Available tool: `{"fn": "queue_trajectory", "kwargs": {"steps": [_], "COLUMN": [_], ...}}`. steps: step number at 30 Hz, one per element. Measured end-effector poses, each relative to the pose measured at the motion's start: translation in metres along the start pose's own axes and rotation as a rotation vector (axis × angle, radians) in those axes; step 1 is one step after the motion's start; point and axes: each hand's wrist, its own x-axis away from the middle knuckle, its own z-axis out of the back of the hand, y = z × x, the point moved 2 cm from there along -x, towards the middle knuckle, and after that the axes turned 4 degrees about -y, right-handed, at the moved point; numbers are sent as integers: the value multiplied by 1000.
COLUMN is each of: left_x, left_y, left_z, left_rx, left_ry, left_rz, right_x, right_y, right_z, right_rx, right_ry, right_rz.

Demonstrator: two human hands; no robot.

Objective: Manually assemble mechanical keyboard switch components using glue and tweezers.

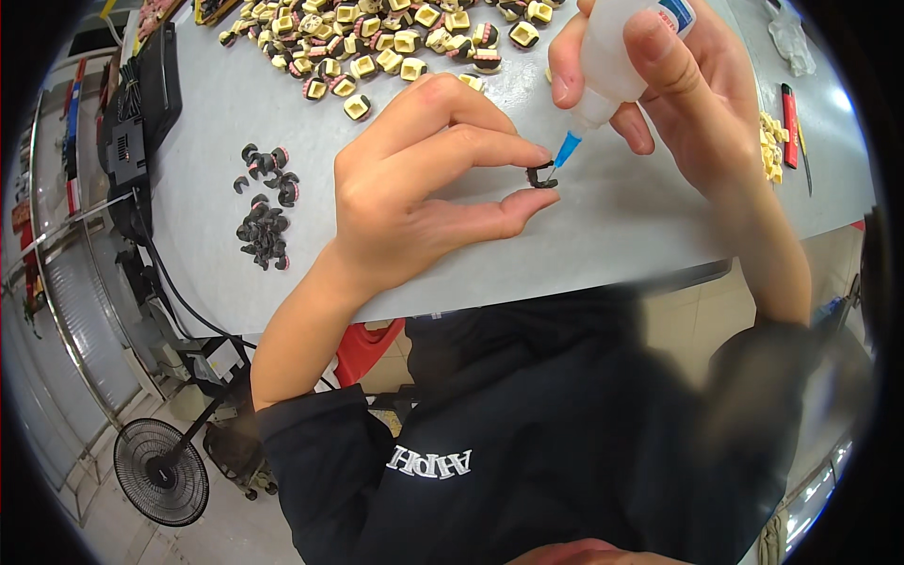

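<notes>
Between thumb and fingertips, my left hand (405, 174) pinches a small black C-shaped piece (540, 176) above the grey table (395, 273). A translucent squeeze bottle (612, 66) is gripped in my right hand (706, 113), tilted with its tip downward. Its blue dispensing needle (567, 149) reaches the black piece's open side; whether liquid comes out is too small to tell. Left of my left hand lie two small clusters of similar black pieces (264, 231), some showing pink edges.
A large heap of cream, pink and black pieces (377, 38) covers the table's far side. At right are cream parts (772, 146), a red tool (789, 127) and a clear plastic bag (793, 42). A black cable (174, 287) runs along the left edge; a fan (162, 471) stands below.
</notes>
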Motion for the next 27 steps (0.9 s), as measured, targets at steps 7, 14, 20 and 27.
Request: {"fn": "queue_trajectory", "kwargs": {"steps": [7,14,20,27], "left_x": [0,0,0,1], "left_y": [-1,0,-1,-5], "left_z": [1,1,3,1], "left_rx": [1,10,98,214], "left_ry": [0,-3,-30,-39], "left_rz": [-15,3,104,192], "right_x": [-1,0,-1,0], "right_y": [-3,-3,-3,-2], "right_z": [0,2,2,0], "right_rx": [18,22,39,48], "right_ry": [19,31,40,85], "right_rz": [-12,-1,44,145]}}
